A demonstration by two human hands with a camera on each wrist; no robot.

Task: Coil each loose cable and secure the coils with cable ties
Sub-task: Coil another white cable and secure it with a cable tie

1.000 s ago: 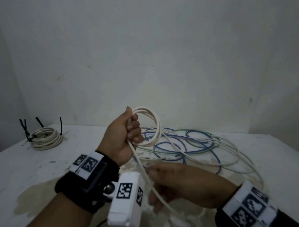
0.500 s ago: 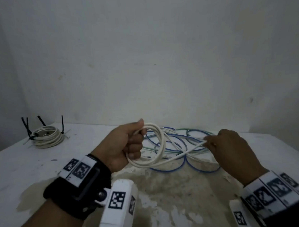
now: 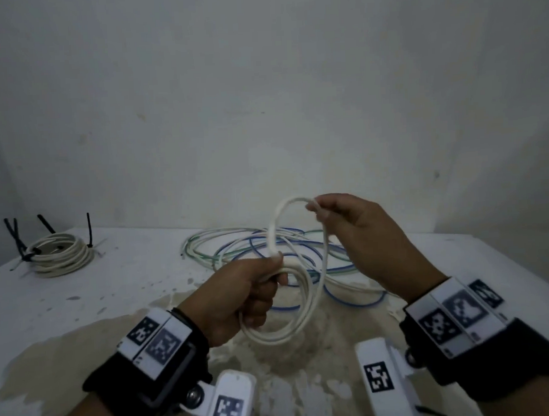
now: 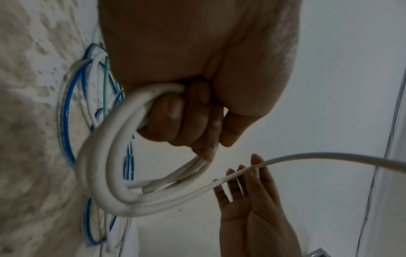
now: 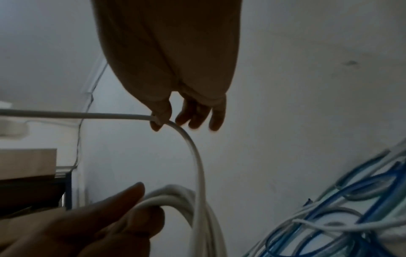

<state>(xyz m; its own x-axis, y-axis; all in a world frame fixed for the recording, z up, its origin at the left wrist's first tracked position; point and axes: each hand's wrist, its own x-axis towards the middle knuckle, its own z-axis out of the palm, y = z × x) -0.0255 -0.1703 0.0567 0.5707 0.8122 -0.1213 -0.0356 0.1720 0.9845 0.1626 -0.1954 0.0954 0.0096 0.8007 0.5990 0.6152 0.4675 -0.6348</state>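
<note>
My left hand (image 3: 254, 290) grips a small coil of white cable (image 3: 290, 317) above the table; its fingers (image 4: 175, 118) curl round the loops (image 4: 105, 170). My right hand (image 3: 346, 223) is raised above and right of it, pinching the same white cable (image 5: 193, 149) between thumb and forefinger (image 5: 159, 118), so a fresh loop (image 3: 275, 223) arches between the two hands. Behind them lies a loose tangle of blue, green and white cables (image 3: 262, 249) on the table.
A finished white coil (image 3: 61, 255) bound with black cable ties (image 3: 88, 231) sits at the far left of the white table (image 3: 82, 304). A worn, stained patch (image 3: 290, 380) spreads under my hands. A plain wall stands close behind.
My right hand has lifted the cable up and back toward the left hand, forming a new loop. The left hand, with its coil, sits lower in view.
</note>
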